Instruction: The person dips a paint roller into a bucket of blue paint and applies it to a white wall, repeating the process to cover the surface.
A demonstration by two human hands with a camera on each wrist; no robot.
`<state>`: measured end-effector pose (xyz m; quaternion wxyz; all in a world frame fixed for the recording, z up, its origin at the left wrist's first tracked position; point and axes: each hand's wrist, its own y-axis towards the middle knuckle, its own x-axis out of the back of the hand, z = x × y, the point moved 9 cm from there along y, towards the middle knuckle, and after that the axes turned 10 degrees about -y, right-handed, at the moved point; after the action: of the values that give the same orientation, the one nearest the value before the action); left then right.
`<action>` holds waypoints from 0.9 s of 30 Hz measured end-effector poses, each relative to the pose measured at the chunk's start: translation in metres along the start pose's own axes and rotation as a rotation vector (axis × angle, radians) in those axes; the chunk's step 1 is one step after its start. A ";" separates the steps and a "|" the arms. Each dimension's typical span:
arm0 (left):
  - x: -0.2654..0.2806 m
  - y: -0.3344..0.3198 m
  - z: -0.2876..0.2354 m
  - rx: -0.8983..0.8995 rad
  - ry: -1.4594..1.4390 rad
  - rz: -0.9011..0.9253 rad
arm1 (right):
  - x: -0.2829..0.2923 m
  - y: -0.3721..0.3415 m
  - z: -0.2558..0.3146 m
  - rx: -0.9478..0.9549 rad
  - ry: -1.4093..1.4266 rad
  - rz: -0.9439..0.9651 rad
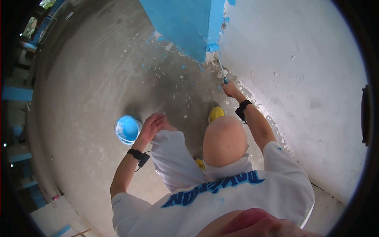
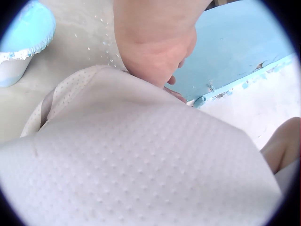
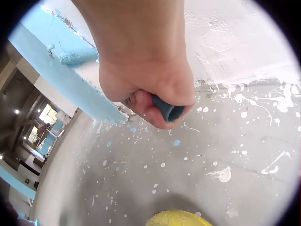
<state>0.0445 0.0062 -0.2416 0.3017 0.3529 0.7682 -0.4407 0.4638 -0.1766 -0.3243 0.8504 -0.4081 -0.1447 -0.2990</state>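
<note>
My right hand grips the dark handle of a paint roller, its fingers curled round it. The blue-coated roller head lies against the narrow blue face at the low end of a pillar, beside the white wall. In the right wrist view the roller head also overlaps the blue edge. My left hand rests on my left knee, fingers relaxed, holding nothing. In the left wrist view the shorts leg hides part of the left hand.
A bucket of light blue paint stands on the floor left of my left hand. The white wall rises on the right. White and blue paint spots dot the grey floor. A yellow shoe is ahead of my bare knee.
</note>
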 end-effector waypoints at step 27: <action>-0.017 0.000 0.000 -0.007 0.059 0.025 | 0.012 -0.200 0.190 -0.346 1.717 1.278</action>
<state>0.0536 0.0019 -0.2282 0.2855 0.3743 0.7738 -0.4237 0.3469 -0.1311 -0.0783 0.5972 -0.1767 0.7824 -0.0029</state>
